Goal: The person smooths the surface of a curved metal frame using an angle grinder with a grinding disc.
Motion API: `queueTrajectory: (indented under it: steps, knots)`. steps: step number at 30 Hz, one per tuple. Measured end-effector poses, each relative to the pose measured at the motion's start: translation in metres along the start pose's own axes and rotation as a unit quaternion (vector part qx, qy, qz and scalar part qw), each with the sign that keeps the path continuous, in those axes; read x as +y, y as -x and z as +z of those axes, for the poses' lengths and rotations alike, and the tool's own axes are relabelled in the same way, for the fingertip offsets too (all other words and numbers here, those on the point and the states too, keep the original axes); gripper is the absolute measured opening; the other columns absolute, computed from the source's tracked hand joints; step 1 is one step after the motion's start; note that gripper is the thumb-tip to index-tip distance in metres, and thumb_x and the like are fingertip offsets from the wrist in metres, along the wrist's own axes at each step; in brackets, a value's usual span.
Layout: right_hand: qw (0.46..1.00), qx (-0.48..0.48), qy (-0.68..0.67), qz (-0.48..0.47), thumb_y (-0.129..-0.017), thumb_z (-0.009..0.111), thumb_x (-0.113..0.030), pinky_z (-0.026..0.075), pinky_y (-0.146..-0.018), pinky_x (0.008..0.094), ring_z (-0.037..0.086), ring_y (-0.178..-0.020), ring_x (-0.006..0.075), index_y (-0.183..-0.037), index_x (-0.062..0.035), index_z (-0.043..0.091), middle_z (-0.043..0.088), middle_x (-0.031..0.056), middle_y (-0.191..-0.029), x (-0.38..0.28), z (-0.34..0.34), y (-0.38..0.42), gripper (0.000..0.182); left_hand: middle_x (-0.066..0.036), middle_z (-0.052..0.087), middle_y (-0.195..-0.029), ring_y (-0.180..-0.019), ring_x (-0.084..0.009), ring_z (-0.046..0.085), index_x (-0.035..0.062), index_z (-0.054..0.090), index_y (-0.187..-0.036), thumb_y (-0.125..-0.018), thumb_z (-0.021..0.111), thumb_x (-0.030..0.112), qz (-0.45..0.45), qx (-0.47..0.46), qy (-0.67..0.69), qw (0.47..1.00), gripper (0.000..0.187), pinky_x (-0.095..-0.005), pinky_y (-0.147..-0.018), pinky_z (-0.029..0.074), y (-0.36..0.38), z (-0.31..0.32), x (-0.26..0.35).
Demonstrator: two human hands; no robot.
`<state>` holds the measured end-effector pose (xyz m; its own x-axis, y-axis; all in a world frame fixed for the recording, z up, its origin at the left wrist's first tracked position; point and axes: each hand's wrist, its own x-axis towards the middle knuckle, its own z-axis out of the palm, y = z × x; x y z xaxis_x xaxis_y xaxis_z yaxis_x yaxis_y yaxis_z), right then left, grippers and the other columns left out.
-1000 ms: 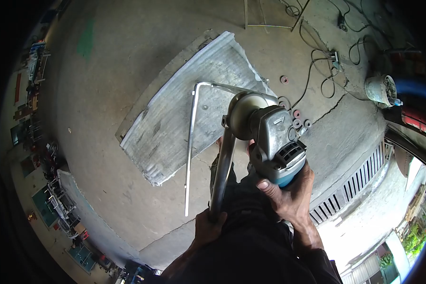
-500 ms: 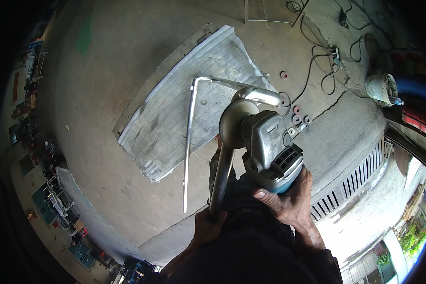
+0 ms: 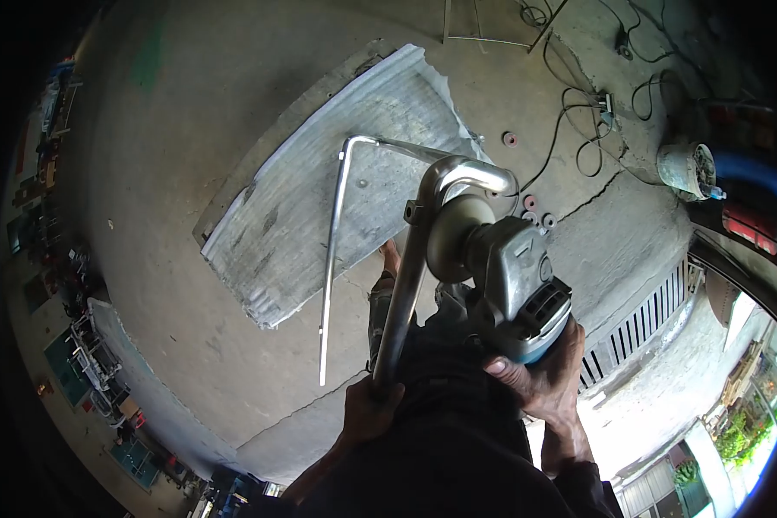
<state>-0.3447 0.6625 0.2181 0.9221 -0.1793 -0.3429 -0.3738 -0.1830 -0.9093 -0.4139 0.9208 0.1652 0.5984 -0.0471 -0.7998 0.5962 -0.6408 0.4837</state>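
Fingers of left hand (image 3: 371, 411) are clamping metal tube (image 3: 401, 304). Right hand (image 3: 551, 385) is gripping grinder (image 3: 514, 274), disc (image 3: 451, 240) sitting beyond its fingers.

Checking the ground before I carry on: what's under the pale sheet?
A flat, darker layer sticks out along the upper-left edge of the pale sheet. How far it runs underneath, and anything else there, the sheet hides.

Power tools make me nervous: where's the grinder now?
In the head view, right of centre: the grinder is in the right hand, its disc beside the bent metal tube.
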Motion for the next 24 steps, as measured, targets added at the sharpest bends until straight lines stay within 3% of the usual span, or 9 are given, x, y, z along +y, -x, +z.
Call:
queueTrajectory:
  steps: [4,8,14,20,24]
  knots:
    - [0.998,0.062,-0.004,-0.023,-0.065,0.079,-0.042,0.053,-0.06,0.0304,0.066,-0.069,0.0225,-0.098,0.011,0.048,0.063,0.0156,-0.074,0.004,0.004,-0.009,0.07,-0.015,0.058,-0.059,-0.054,-0.0243,0.058,-0.004,0.059,-0.078,-0.075,0.068,0.029,-0.015,0.001,-0.005,1.0,0.034,-0.0368,-0.052,0.043,0.001,0.001,0.002]
    - [0.997,0.064,-0.046,0.013,-0.066,0.08,-0.038,0.052,-0.063,0.0296,0.065,-0.072,0.0207,-0.098,0.0111,0.049,0.064,0.0163,-0.079,-0.012,0.008,-0.019,0.066,-0.015,0.058,-0.06,-0.056,-0.025,0.06,-0.0038,0.06,-0.079,-0.075,0.068,0.029,-0.022,-0.005,0.005,1.0,0.034,-0.0365,-0.054,0.045,0.0,0.003,-0.004]
    - [0.998,0.048,-0.046,-0.007,-0.067,0.08,-0.036,0.053,-0.063,0.0298,0.066,-0.071,0.0202,-0.098,0.0103,0.049,0.065,0.0155,-0.078,-0.009,0.013,-0.02,0.064,-0.015,0.058,-0.059,-0.056,-0.0249,0.06,-0.0028,0.061,-0.083,-0.076,0.067,0.029,-0.031,-0.024,0.006,0.999,0.033,-0.0363,-0.054,0.045,-0.001,0.001,0.001]
    - [0.996,-0.005,0.075,-0.057,-0.065,0.079,-0.041,0.052,-0.058,0.0313,0.066,-0.064,0.0229,-0.095,0.0099,0.049,0.064,0.0148,-0.072,-0.009,0.01,-0.016,0.067,-0.013,0.057,-0.057,-0.053,-0.0218,0.058,-0.0022,0.06,-0.085,-0.076,0.067,0.028,-0.015,-0.02,0.005,1.0,0.032,-0.0351,-0.052,0.043,-0.001,0.002,0.001]
    - [0.995,-0.053,0.081,-0.034,-0.064,0.079,-0.042,0.053,-0.058,0.0325,0.066,-0.064,0.024,-0.1,0.01,0.047,0.064,0.0147,-0.074,-0.001,0.008,-0.008,0.072,-0.013,0.056,-0.057,-0.053,-0.0202,0.058,-0.0018,0.06,-0.085,-0.076,0.067,0.027,-0.003,-0.016,0.016,1.0,0.031,-0.035,-0.052,0.043,0.0,0.003,-0.001]
